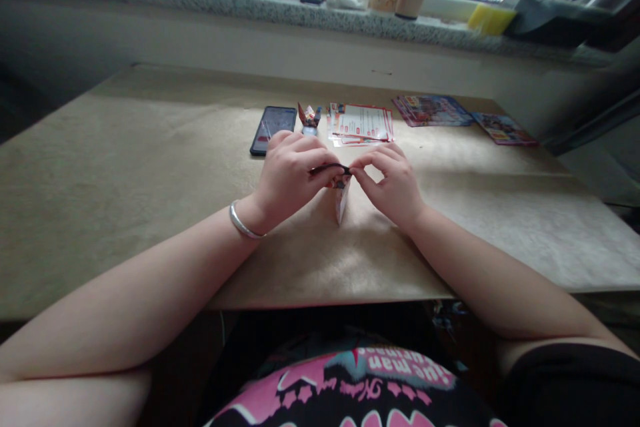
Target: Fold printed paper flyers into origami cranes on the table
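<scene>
Between my hands, above the table, is a folded piece of printed paper (342,201) with a dark upper edge and a pale, pointed lower part. My left hand (295,167) is closed on it, with thumb and fingers along the dark edge; a silver bangle (243,221) circles that wrist. Thumb and forefinger of my right hand (393,180) pinch the paper's right end. Just beyond my left hand stands a small folded paper figure (309,117) with upright points. My fingers hide part of the held paper.
A phone (273,125) lies beyond my left hand. Printed sheets (363,121) are stacked behind my hands, and colourful cards (433,110) with another pile (504,128) lie at right. Bottles and a yellow object (491,19) line the stone windowsill (300,12).
</scene>
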